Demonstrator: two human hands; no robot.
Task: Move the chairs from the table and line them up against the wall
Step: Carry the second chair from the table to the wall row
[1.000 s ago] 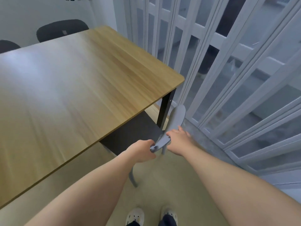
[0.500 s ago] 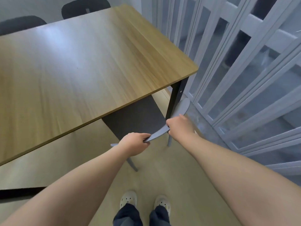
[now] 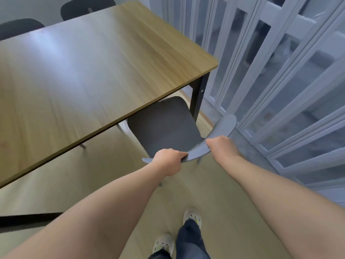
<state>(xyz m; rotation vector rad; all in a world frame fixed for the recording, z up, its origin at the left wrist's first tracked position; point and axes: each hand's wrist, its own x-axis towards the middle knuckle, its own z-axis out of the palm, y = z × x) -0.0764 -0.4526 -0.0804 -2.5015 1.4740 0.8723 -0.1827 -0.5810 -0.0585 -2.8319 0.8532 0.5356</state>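
A chair with a dark seat and a curved grey backrest stands just right of the frame's centre, its seat mostly out from under the near edge of the wooden table, beside the table's black corner leg. The left hand is curled around the left end of the backrest, fingers wrapped over its top edge. The right hand is closed on the backrest a little further right, though its fingertips are hidden behind the rail. Thin pale legs show under the seat and below the hands.

The chair looks like a light, rigid piece: a thin moulded back, a flat seat, slim metal legs. It should slide or lift without much effort and will not flex. The top rail of the backrest is the natural hold, with two hands spread apart as here, so the chair does not swing. The smooth rail could slip if tilted far.

At the right of the frame a white folding partition runs close to the chair, so there is little room on that side. In the upper left, the dark backs of two more chairs sit at the table's far edge. At the bottom, pale shoes stand on the light floor.
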